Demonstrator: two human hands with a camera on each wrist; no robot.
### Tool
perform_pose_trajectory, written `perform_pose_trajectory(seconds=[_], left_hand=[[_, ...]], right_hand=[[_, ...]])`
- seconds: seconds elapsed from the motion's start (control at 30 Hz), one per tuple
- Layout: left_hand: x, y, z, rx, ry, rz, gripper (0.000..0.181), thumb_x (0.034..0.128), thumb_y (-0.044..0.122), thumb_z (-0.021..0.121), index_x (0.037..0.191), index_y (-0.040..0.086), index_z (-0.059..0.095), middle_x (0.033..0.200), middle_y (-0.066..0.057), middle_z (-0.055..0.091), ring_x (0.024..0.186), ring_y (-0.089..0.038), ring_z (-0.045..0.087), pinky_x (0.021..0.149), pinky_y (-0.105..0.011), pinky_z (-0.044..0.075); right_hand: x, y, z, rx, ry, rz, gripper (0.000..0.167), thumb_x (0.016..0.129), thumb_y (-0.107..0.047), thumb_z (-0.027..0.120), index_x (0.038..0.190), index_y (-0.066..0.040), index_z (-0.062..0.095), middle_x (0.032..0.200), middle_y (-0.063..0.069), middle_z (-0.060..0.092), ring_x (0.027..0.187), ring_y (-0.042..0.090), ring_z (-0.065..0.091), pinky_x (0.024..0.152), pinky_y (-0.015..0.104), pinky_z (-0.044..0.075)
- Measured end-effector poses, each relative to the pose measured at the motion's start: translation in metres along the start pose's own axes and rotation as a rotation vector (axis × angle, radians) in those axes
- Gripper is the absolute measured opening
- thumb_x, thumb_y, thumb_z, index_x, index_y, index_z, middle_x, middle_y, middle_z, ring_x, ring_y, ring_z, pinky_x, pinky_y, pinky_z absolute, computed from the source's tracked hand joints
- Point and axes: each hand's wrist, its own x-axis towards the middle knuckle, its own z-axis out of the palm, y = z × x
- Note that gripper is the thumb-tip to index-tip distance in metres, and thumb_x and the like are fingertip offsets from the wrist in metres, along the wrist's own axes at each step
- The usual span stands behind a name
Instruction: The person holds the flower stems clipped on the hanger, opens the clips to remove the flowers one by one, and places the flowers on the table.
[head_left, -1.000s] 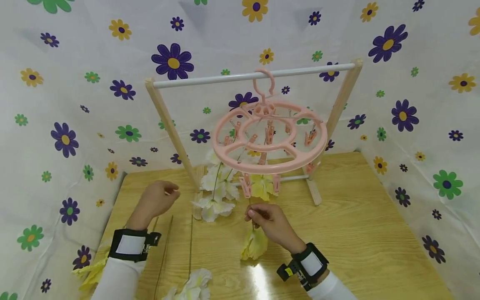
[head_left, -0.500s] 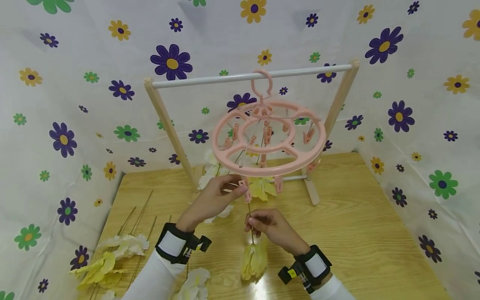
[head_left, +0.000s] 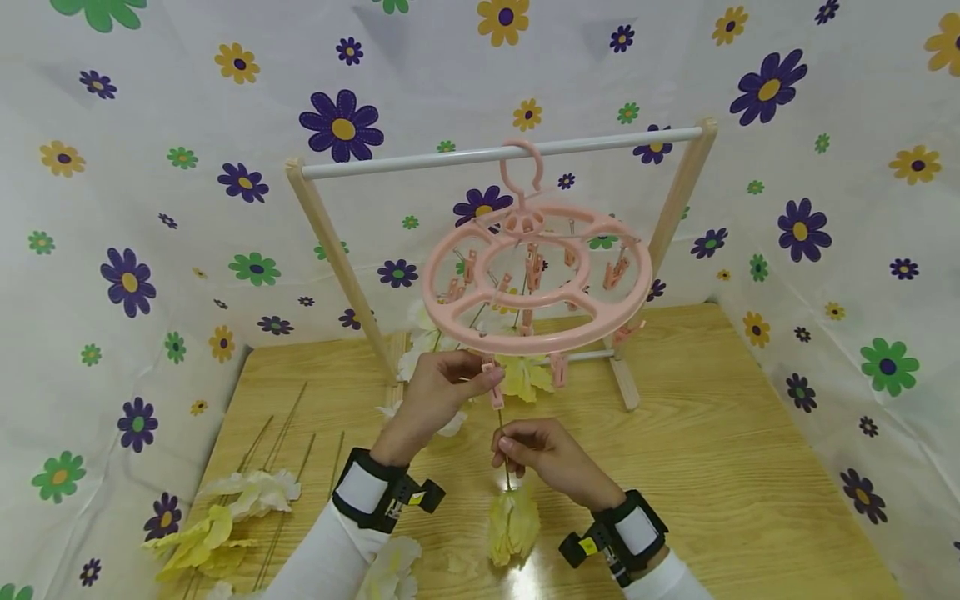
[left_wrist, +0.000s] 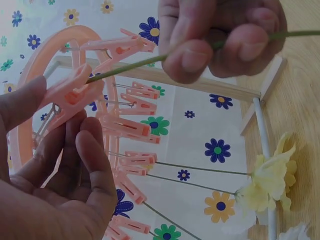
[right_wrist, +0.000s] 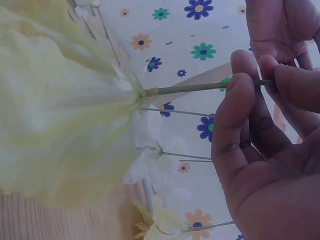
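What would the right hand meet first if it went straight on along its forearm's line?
Beyond the stem it pinches, probably the left hand, which grips a pink clip; depth is unclear.

Sleeves (head_left: 318, 546): white, plain
Left strap (head_left: 392, 482): black, white rectangular panel (head_left: 362, 486)
Left camera (head_left: 432, 496): small, black, at its strap's 3 o'clock; yellow mark (head_left: 415, 498)
Right strap (head_left: 617, 548): black, matching white panel
Right camera (head_left: 573, 550): small, black, at 9 o'clock; yellow mark

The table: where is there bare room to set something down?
Bare: the table at right, between the right hand, the rack foot and the flowered wall. Crowded: the left, with loose flowers, and under the hanger, where clipped flowers hang and the left hand grips a clip.
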Motion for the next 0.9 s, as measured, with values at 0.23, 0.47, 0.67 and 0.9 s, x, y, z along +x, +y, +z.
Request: perform_pose_trajectory(seconds=[0.23,0.47,0.67,0.9], left_hand=[[0.002,0.002,0.004,-0.097,0.052,-0.004,0.013,0.0944,0.009,0.073,0.100,-0.002,0.069,0.092,-0.004,0.070,0.093,-0.021,0.063,0.083,-0.036,0.049],[0.006,0.003,0.004,-0.113,0.072,0.008,0.012,0.0950,0.008,0.072,0.099,-0.003,0.070,0.092,-0.004,0.071,0.095,-0.021,0.064,0.094,-0.042,0.050],[0.009,0.002,0.005,-0.128,0.115,0.013,0.013,0.0950,0.007,0.072,0.096,-0.006,0.068,0.089,-0.005,0.071,0.093,-0.020,0.066,0.095,-0.042,0.051],[0.012,0.001,0.005,-0.085,0.136,0.005,0.016,0.0926,0.008,0.075,0.098,-0.001,0.064,0.095,-0.009,0.067,0.096,-0.027,0.063,0.081,-0.036,0.052]], right_hand=[[-0.003,0.002,0.000,-0.022,0.020,0.038,0.024,0.107,-0.013,0.053,0.104,0.005,0.068,0.094,0.022,0.068,0.077,0.017,0.060,0.068,0.026,0.050],[-0.008,0.005,-0.001,-0.042,0.016,0.078,0.025,0.107,-0.017,0.054,0.103,0.002,0.070,0.093,0.019,0.068,0.077,0.020,0.058,0.068,0.025,0.049],[-0.013,0.006,-0.001,-0.049,0.015,0.080,0.024,0.106,-0.015,0.055,0.106,0.003,0.070,0.095,0.018,0.068,0.077,0.018,0.059,0.069,0.026,0.051],[-0.016,0.005,0.001,-0.038,0.017,0.087,0.023,0.106,-0.013,0.055,0.106,0.004,0.070,0.097,0.022,0.069,0.079,0.014,0.061,0.070,0.025,0.051]])
